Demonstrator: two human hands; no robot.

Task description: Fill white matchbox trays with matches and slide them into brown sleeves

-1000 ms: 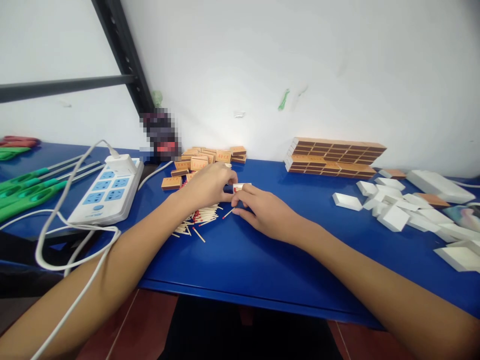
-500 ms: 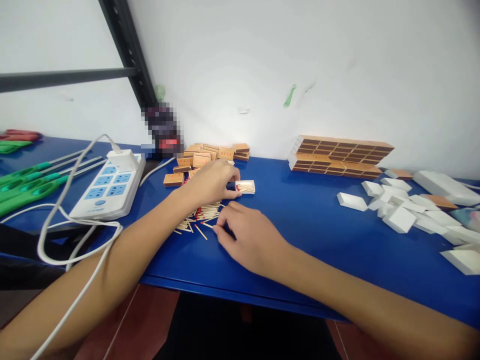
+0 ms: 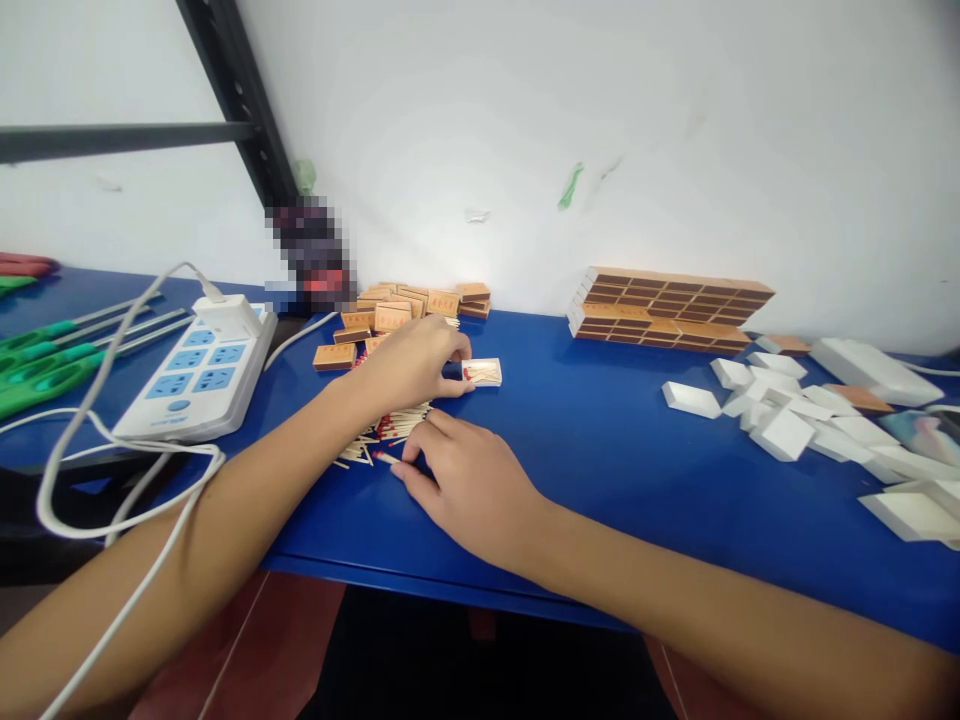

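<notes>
With thumb and fingers, my left hand (image 3: 421, 362) grips the left end of a small white matchbox tray (image 3: 491, 366). Several red-headed matches lie in that tray. My right hand (image 3: 472, 480) is closer to me, its thumb and forefinger pinched on matches (image 3: 388, 458) whose red heads point left. Under and beside my left wrist spreads a heap of loose matches (image 3: 397, 424), partly hidden by my hands. Behind the left hand is a jumble of tan matchboxes (image 3: 393, 317).
Stacked matchboxes (image 3: 667, 310) stand against the wall on the right. Several white trays (image 3: 784, 432) lie scattered in front of them. On the left are a power strip (image 3: 202, 375), its looping white cable (image 3: 124, 525) over my left forearm, and green-handled tools (image 3: 45, 372).
My right hand has moved left and slightly nearer, with the matches between its fingertips. The left hand still holds the tray. The whole view has shifted slightly.
</notes>
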